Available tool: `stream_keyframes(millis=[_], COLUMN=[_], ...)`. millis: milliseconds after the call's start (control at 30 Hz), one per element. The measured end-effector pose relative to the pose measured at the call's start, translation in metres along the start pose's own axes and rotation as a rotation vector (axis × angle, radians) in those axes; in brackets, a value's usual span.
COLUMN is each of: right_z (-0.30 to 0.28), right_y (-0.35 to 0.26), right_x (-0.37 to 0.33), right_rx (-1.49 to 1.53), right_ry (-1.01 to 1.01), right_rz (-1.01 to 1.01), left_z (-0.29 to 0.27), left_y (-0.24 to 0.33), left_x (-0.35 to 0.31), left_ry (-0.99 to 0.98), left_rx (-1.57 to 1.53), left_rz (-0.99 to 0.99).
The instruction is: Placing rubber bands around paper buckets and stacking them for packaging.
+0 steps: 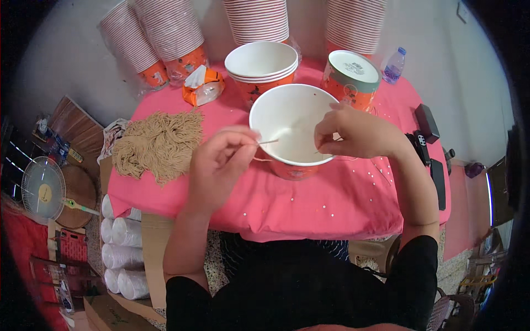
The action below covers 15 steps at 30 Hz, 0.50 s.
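A large paper bucket (290,124), white inside and orange outside, stands upright right in front of me. At its left rim my left hand (221,160) is closed in a pinch on a tan cord (263,160), whose thin pale end points over the opening. My right hand (361,132) is curled over the right rim, thumb and fingers pinched together; a thin strand shows by the fingertips, too small to make out fully. A heap of tan cords (157,143) lies left of my left hand.
Behind stand nested buckets (262,58), an upturned bucket (355,69), tall wrapped stacks (356,22), an orange packet (203,85) and a water bottle (394,66). Small white bits dot the pink tablecloth (287,204). Black objects (426,124) line the right edge; a fan (43,187) stands left.
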State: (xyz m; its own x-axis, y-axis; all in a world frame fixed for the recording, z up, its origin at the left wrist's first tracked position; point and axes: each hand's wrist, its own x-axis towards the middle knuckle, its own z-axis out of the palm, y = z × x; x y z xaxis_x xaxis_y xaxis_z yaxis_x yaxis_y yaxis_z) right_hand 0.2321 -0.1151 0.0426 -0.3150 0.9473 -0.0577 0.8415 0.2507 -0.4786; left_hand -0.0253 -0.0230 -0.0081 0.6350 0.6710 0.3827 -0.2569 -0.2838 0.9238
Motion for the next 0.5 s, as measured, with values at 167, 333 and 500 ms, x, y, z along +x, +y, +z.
stream_keyframes(millis=[167, 333, 500], right_z=[0.002, 0.009, 0.016], right_y=[-0.010, -0.024, -0.029], right_x=[0.001, 0.007, 0.024], right_rx=[0.092, 0.312, 0.356], right_ry=[0.160, 0.434, 0.579], right_rz=[-0.127, -0.344, -0.297], left_z=[0.015, 0.026, 0.024], left_y=[-0.005, -0.008, -0.009], left_x=[0.011, 0.014, 0.012], left_ry=[0.041, -0.023, -0.086], left_rx=[0.146, 0.360, 0.279], left_rz=[-0.106, -0.009, -0.032])
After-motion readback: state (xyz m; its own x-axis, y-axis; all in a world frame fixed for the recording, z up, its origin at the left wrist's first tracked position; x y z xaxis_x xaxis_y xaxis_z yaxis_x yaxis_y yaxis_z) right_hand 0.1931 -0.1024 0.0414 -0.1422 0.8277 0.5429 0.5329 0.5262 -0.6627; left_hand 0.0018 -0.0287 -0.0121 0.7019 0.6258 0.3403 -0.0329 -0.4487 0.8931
